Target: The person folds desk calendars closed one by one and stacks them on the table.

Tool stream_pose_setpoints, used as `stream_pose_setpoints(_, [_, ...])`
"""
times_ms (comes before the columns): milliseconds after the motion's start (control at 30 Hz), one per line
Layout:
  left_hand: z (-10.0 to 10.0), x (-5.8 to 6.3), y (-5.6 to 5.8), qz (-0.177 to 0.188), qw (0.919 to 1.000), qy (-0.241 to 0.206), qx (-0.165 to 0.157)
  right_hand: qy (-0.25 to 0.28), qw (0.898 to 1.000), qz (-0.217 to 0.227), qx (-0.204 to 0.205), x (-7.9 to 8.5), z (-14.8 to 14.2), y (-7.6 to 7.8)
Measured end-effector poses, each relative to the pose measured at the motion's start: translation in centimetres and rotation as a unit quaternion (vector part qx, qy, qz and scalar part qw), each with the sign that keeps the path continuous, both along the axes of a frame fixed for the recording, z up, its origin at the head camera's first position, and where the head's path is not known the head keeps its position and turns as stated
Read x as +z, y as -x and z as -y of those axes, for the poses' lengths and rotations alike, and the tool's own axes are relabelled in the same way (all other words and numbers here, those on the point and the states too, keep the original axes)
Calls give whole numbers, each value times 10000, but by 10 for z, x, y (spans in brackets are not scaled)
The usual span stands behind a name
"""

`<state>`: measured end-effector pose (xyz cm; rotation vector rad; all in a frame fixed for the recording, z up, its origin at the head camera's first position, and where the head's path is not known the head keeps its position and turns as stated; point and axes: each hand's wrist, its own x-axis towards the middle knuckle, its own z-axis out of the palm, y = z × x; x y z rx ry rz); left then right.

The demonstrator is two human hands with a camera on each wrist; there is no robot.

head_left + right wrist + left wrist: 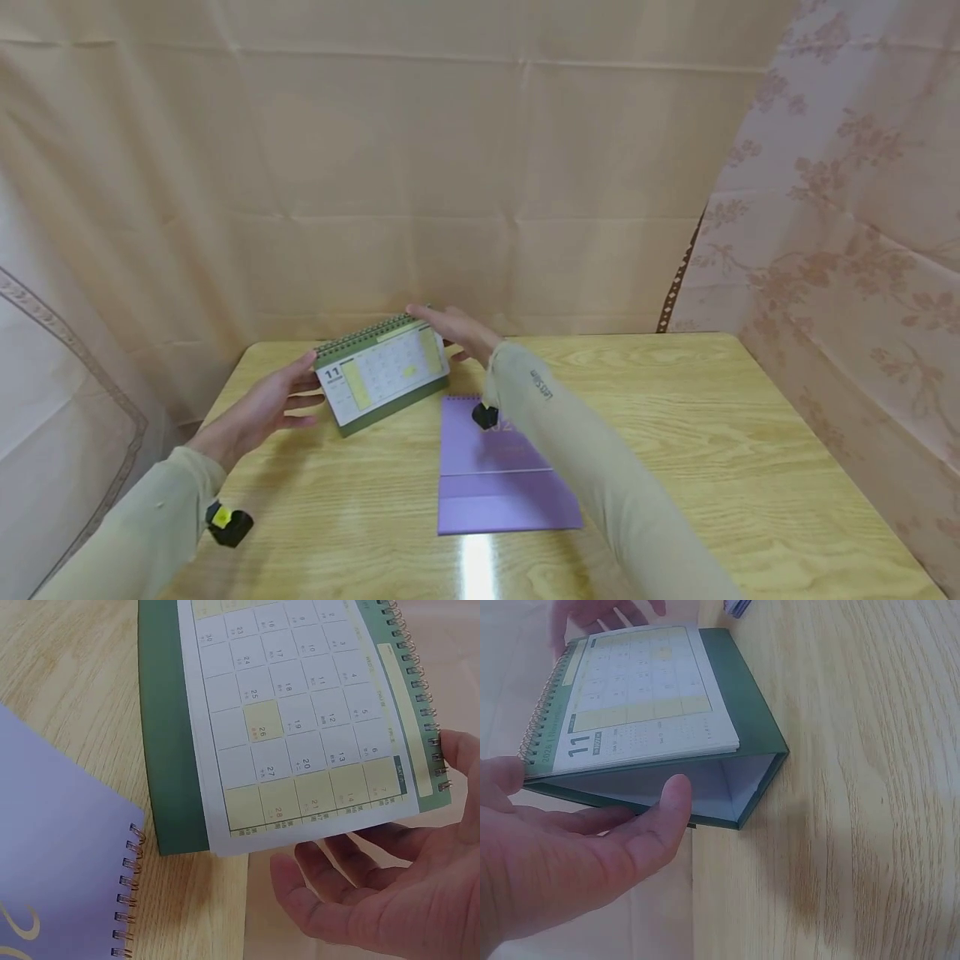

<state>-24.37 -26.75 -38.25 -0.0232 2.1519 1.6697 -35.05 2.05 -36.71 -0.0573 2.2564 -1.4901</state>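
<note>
A green desk calendar with a spiral-bound top stands in a tent shape at the table's back left, open to a page marked 11. Its left end is held by my left hand, the thumb at the coil corner and the fingers along the open side and back panel. At the opposite end my right hand grips the top corner, thumb over the spiral and fingers behind. A purple spiral calendar lies flat in front, partly covered by the right forearm.
The wooden table reaches back to a beige curtain. Patterned cloth hangs along the right side, and pale cloth along the left. Small black devices sit on both wrists.
</note>
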Motion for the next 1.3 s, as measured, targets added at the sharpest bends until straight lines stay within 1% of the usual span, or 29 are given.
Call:
stream_pose_setpoints(167, [0,-1,1,-20,10000,-4,25,-124,9997,6,-202,-1,2,2])
stream_pose_setpoints(267, [0,-1,2,-2,10000,-22,45,-128,9996,44,-234,-2,2,3])
stream_pose_setpoints(533, [2,1,3,89,9999,-60,43,152,9994,222,-201,-2,2,5])
stream_pose_setpoints(700, [2,1,4,86,9999,-136,33,188,9993,210,-229,-3,1,5])
stream_pose_setpoints(933, [2,2,4,54,9999,-99,50,252,9989,367,-144,-1,-1,5])
stream_pose_setpoints(1067, [2,2,6,63,10000,-50,35,265,9989,395,-13,1,-2,6])
stream_pose_setpoints(1300, [4,2,8,69,9999,-94,29,267,9987,399,174,2,-4,9])
